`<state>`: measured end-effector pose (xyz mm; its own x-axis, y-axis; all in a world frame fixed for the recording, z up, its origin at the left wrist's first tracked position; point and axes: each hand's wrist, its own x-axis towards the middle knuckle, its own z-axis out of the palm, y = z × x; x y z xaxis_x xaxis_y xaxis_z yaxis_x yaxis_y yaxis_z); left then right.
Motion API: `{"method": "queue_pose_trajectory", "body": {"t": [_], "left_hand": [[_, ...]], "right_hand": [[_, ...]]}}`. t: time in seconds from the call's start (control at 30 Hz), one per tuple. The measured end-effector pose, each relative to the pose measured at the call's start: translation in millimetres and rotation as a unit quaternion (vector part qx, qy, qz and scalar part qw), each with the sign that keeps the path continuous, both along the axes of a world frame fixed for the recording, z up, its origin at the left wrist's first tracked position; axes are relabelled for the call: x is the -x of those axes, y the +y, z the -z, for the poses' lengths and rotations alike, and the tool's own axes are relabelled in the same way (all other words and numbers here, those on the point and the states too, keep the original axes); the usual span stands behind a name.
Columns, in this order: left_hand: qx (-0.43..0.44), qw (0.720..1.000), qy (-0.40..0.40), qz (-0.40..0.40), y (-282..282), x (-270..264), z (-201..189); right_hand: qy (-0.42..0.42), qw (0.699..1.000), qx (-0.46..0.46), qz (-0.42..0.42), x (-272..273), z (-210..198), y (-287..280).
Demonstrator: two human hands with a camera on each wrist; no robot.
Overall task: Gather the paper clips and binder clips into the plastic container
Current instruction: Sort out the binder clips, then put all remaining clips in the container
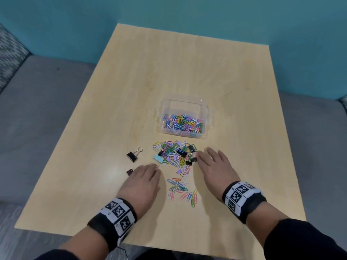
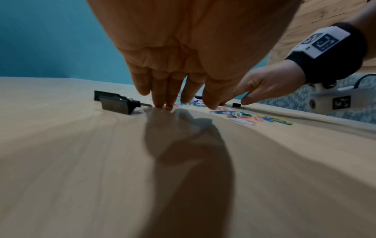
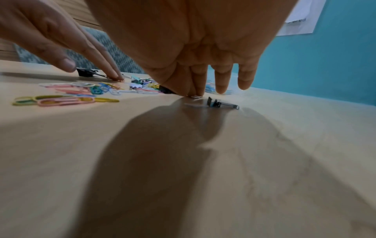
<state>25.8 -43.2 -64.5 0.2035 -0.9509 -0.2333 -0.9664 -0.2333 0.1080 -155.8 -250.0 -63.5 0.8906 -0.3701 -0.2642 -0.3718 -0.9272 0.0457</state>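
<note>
A clear plastic container (image 1: pixel 205 113) stands mid-table, partly filled with coloured paper clips (image 1: pixel 183 123). Just in front of it lies a mixed pile of paper clips and binder clips (image 1: pixel 174 154), and a smaller scatter of paper clips (image 1: pixel 181 190) lies nearer me. My left hand (image 1: pixel 148 171) is flat and open, fingertips (image 2: pixel 162 103) touching the table at the pile's left edge. Two black binder clips lie by it, one (image 1: pixel 133 154) beyond it and one (image 1: pixel 130 172) beside its fingers. My right hand (image 1: pixel 208 158) is open too, fingertips (image 3: pixel 196 93) on the table at the pile's right edge, next to a small binder clip (image 3: pixel 219 103).
The light wooden table (image 1: pixel 169 62) stretches bare beyond the container to a teal wall (image 1: pixel 206 15). Grey upholstered seating (image 1: pixel 47 87) flanks the table on the left and right. The table's near edge runs just below my wrists.
</note>
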Motion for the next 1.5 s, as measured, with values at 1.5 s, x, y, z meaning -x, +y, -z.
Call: {"method": "queue_pose_trajectory", "body": {"t": [1.5], "left_hand": [[-0.003,0.999,0.018,-0.051,15.0,16.8,-12.1]], "right_hand": [[-0.063,0.99,-0.117,-0.057,2.8,-14.9,79.7]]}}
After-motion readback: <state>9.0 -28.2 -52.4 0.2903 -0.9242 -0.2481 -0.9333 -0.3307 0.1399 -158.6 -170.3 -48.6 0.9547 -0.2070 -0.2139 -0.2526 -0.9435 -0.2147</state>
